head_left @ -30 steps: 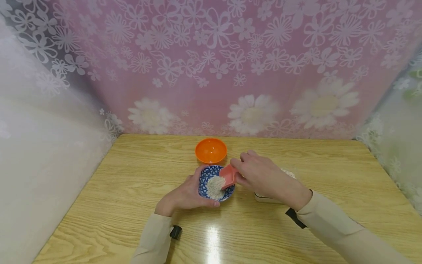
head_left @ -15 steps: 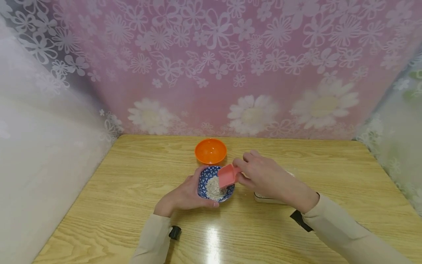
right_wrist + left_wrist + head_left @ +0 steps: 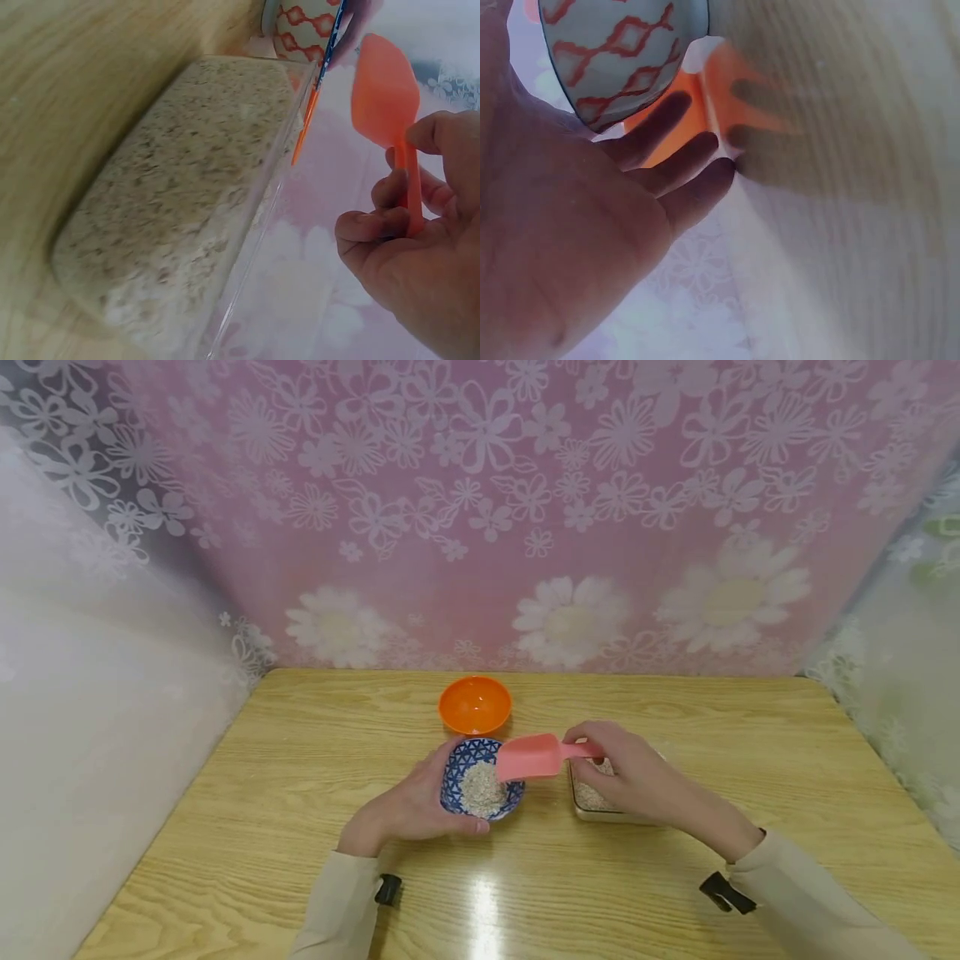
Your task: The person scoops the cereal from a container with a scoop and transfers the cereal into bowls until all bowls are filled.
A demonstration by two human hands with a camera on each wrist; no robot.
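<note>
Pink scoop (image 3: 528, 757) hangs over the right side of the patterned bowl (image 3: 458, 766), its front lip above the bowl and its rear part out past the rim. Over the last second it has turned out of its steep tip into the bowl and drawn a little to the right, so that the handle (image 3: 581, 750) now shows where the fingers hid it before; I judge from this that its load has been mostly or wholly poured and that this pour is at or near its end. No flakes can be made out inside it. Its long axis runs nearly crosswise in the head view, mouth to the left, handle to the right, the mouth end slightly nearer the person; the hollow side faces up and toward the person, though how level it lies I cannot tell. The right hand (image 3: 632, 774) grasps the handle between thumb and fingers, and has come back over the shallow container (image 3: 609, 817), which in the right wrist view looks well filled with pale flakes (image 3: 172, 165). A heap of flakes (image 3: 482, 789) lies in the patterned bowl, steadied by the left hand (image 3: 412, 800), which grips it from the left, thumb along the near side. Just beyond stands an orange bowl (image 3: 475, 703) on the wooden table (image 3: 247, 793).
</note>
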